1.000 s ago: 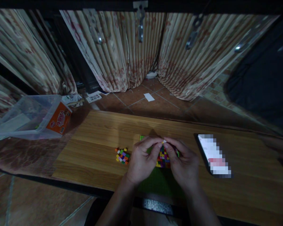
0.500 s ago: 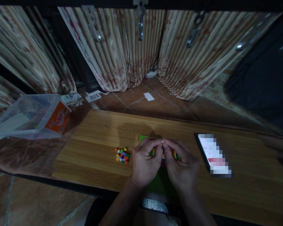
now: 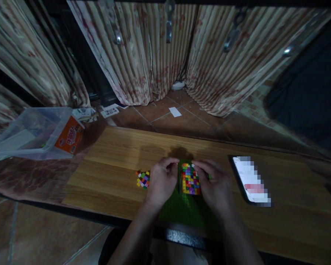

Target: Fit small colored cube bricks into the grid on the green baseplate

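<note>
A green baseplate (image 3: 187, 211) lies on the wooden table (image 3: 113, 154) in front of me. A block of small multicoloured bricks (image 3: 190, 179) is built on it. My left hand (image 3: 161, 182) rests at the block's left side with fingers curled inward; what they hold, if anything, is hidden. My right hand (image 3: 215, 186) sits on the block's right side, fingertips pinched at its top right corner, apparently on a small pale piece. A loose heap of coloured bricks (image 3: 143, 179) lies just left of my left hand.
A phone (image 3: 249, 180) lies face up on the table at the right. A clear plastic box with an orange label (image 3: 38, 134) stands off the table's left end. Striped curtains (image 3: 154, 55) hang behind, over a tiled floor with scraps of paper.
Both hands have dropped from a joint pinch above the block and parted to its two sides, so the coloured block now shows between them. The view has shifted slightly.
</note>
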Demonstrator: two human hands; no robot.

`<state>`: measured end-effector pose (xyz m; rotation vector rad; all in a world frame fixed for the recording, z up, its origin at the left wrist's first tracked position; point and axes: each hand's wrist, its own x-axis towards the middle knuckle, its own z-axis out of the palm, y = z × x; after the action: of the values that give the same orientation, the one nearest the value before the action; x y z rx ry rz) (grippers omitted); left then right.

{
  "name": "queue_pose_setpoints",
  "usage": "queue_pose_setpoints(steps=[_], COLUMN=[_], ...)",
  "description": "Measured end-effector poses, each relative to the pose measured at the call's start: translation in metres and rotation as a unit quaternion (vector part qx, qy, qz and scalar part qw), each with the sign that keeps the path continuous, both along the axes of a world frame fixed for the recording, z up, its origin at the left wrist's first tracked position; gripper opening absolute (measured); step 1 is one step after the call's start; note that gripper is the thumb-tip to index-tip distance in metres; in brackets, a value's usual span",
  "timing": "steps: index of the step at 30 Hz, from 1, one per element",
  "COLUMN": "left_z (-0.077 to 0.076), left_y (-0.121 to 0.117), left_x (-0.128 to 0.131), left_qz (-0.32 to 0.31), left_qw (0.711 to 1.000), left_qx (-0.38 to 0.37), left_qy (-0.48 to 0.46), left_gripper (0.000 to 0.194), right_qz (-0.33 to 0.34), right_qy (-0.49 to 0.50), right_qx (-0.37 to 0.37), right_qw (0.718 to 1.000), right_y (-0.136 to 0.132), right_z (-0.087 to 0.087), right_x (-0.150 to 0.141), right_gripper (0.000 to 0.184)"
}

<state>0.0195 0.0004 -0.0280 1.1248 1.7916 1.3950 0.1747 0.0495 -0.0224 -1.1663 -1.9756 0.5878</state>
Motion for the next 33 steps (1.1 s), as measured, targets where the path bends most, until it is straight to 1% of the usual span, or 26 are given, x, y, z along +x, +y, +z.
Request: queue_pose_setpoints(steps=[2, 4, 8, 13, 22, 26, 33], left_z=[0.002, 0.005, 0.006, 0.003, 0.003, 0.004, 0.005], left_y=[-0.001, -0.002, -0.002, -0.001, -0.003, -0.003, -0.003], left_x=[0.001, 0.001, 0.003, 0.006, 0.006, 0.007, 0.007], left_qz=[-0.008, -0.015, -0.026, -0.036, -0.053, -0.057, -0.059], left_qw=[0.999, 0.998, 0.998, 0.998, 0.995, 0.993, 0.993], left_qx=[-0.016, -0.023, -0.018, -0.013, -0.006, -0.008, -0.013], left_qy=[0.036, 0.052, 0.046, 0.052, 0.087, 0.098, 0.105], left_gripper=[0.023, 0.024, 0.025, 0.025, 0.026, 0.028, 0.028], right_qz=[0.005, 0.011, 0.023, 0.031, 0.015, 0.017, 0.021], right_qy=[-0.005, -0.013, -0.024, -0.013, 0.011, 0.016, 0.026], right_qx=[0.007, 0.013, 0.014, -0.005, -0.029, -0.063, -0.142], right_qw=[1.0, 1.0, 0.999, 0.999, 0.999, 0.998, 0.989], right_y=[0.001, 0.001, 0.002, 0.002, 0.006, 0.009, 0.012], right_z=[-0.001, -0.002, -0.002, -0.001, -0.002, 0.001, 0.008], right_x=[-0.002, -0.003, -0.004, -0.004, -0.003, -0.003, -0.005], right_gripper=[0.023, 0.023, 0.022, 0.021, 0.021, 0.022, 0.017])
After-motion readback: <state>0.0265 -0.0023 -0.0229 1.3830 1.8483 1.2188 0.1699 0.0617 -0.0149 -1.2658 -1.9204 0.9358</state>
